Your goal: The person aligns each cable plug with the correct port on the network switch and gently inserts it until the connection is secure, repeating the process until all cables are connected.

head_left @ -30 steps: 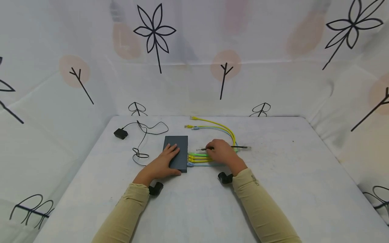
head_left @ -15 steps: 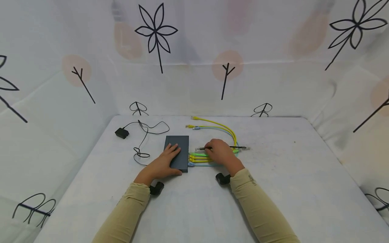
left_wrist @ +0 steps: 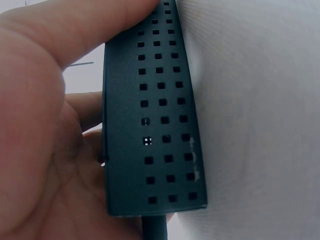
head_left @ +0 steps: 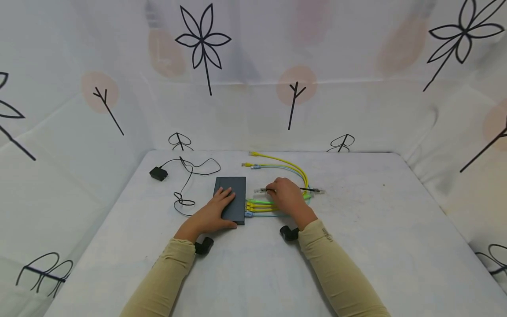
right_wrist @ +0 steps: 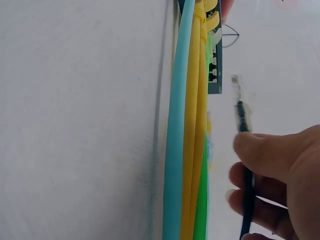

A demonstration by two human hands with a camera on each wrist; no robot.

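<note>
My left hand (head_left: 215,215) holds the dark grey network switch (head_left: 236,185), its fingers spread over the top and its thumb along the near side. In the left wrist view that side shows rows of square vent holes (left_wrist: 162,102), with the thumb across it. My right hand (head_left: 288,198) pinches a short black Ethernet cable (right_wrist: 247,197) between thumb and fingers. The cable's clear plug (right_wrist: 235,80) points toward the switch's row of ports (right_wrist: 213,75), apart from them. Green, yellow and light blue Ethernet cables (head_left: 259,215) are plugged into the switch's right side.
Free ends of two yellow cables (head_left: 277,157) and a light blue cable (head_left: 273,166) curve back on the white table (head_left: 356,246). A black power adapter (head_left: 159,173) lies at left, its thin looped cord (head_left: 192,172) running toward the switch. A patterned cloth backdrop (head_left: 245,110) stands behind.
My right hand has shifted slightly away from me and left with the black cable, whose plug is now farther from the plugged-in cables. The left hand stays on the switch.
</note>
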